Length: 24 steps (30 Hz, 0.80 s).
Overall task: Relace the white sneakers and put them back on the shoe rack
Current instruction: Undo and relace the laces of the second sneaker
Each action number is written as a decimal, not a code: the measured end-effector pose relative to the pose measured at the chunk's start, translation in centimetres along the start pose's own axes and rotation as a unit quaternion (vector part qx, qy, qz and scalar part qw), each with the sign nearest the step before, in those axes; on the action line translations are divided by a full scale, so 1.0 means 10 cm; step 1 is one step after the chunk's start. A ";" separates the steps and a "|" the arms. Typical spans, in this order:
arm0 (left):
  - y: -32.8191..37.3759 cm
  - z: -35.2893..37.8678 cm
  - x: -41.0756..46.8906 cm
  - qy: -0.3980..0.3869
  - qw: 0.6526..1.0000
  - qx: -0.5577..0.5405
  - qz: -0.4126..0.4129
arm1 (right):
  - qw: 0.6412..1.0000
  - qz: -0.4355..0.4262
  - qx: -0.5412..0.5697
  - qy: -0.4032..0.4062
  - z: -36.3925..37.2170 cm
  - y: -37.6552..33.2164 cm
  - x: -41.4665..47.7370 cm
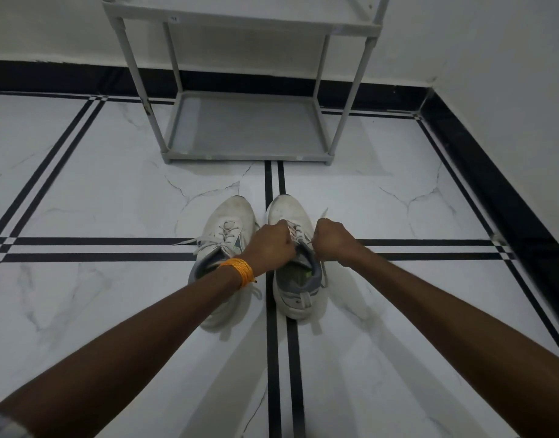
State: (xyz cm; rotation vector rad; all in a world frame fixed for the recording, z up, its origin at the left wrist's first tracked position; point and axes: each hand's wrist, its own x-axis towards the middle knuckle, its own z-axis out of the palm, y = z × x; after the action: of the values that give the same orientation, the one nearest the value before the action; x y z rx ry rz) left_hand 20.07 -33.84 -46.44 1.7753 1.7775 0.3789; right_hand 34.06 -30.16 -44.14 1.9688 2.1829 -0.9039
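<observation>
Two white sneakers stand side by side on the floor, toes pointing away from me. The left sneaker (229,226) has its lace threaded, with loose ends trailing to the left. Over the right sneaker (287,210) both my hands are closed in fists. My left hand (270,245), with an orange thread band at the wrist, grips the lace on the shoe's left side. My right hand (332,240) grips the lace on its right side. The fists hide most of the lace. The grey shoe rack (249,153) stands just beyond the shoes.
The rack's bottom shelf (246,128) holds nothing; an upper shelf (240,17) shows at the top edge. White walls with black skirting (493,184) close the space behind and to the right. The marble floor (114,184) has black stripe lines.
</observation>
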 end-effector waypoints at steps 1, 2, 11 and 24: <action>-0.01 -0.01 0.01 0.001 1.000 -0.016 -0.012 | 0.999 0.018 0.040 -0.014 0.04 0.00 0.02; -0.02 -0.03 0.01 -0.001 0.999 -0.029 -0.024 | 0.996 0.040 0.081 -0.026 0.09 0.00 0.04; -0.05 -0.05 -0.04 0.028 0.997 -0.078 -0.002 | 0.967 0.049 0.245 0.042 0.14 0.08 0.03; -0.06 0.03 -0.17 0.104 0.988 0.102 0.051 | 0.984 -0.051 0.131 0.113 0.15 0.12 0.02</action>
State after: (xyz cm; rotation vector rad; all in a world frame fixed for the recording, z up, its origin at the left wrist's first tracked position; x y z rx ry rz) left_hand 19.59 -35.60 -46.68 2.0395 1.9316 0.4512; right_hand 34.65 -30.65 -45.93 2.1901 2.4158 -1.0807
